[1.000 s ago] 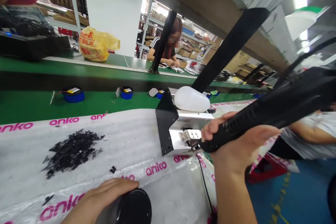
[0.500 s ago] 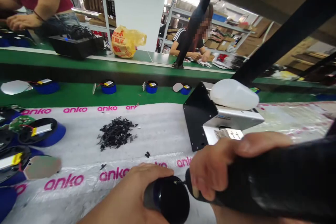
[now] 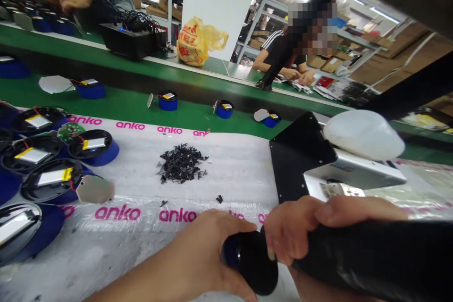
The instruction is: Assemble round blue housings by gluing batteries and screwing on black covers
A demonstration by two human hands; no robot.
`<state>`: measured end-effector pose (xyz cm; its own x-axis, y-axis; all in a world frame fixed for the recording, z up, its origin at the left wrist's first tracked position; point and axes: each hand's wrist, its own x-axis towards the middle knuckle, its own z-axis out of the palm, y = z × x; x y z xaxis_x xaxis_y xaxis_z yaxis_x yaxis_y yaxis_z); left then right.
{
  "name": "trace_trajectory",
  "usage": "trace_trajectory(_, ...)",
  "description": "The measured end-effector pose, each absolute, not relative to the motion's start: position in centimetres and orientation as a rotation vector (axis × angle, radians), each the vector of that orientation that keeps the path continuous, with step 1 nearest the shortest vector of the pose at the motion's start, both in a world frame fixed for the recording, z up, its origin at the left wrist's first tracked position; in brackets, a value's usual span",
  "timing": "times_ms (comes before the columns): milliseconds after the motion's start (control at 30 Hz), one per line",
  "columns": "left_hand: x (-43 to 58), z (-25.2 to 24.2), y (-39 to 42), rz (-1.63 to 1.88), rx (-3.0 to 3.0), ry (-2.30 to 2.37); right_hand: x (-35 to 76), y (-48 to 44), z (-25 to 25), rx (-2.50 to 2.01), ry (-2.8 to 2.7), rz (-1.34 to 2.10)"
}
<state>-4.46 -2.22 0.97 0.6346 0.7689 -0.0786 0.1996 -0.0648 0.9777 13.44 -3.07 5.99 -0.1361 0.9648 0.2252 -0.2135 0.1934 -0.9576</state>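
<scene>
My left hand is closed around a round housing with a dark blue side and a flat black face. In my right hand is a black electric screwdriver, its body running out to the right edge. The tool's front end is right at the housing's face; its tip is hidden behind my fingers, so I cannot tell whether it touches. Beyond my hands lies a pile of small black pieces on white foam sheeting, with a few loose ones nearer.
Blue round housings with batteries and boards crowd the left; several more sit on the green belt. At right stands a silver machine with a black plate and a white lump on top. Two people work across the belt.
The view has swung left and tilted, moving the scene rightward in the picture. The screwdriver's thin bit, visible before, is now hidden. Both hands keep their hold.
</scene>
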Motion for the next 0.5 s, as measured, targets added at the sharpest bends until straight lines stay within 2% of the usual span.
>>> trace_trajectory(333, -4.2, 0.8, -2.2, 0.553, 1.642, 0.854, 11.3, -1.4, 5.9, -0.782, -1.18, 1.118)
trace_trajectory(500, -3.9, -1.1, -2.5, 0.635, 1.731, 0.893, 14.1, -2.1, 7.8, -0.699, -1.188, 0.943)
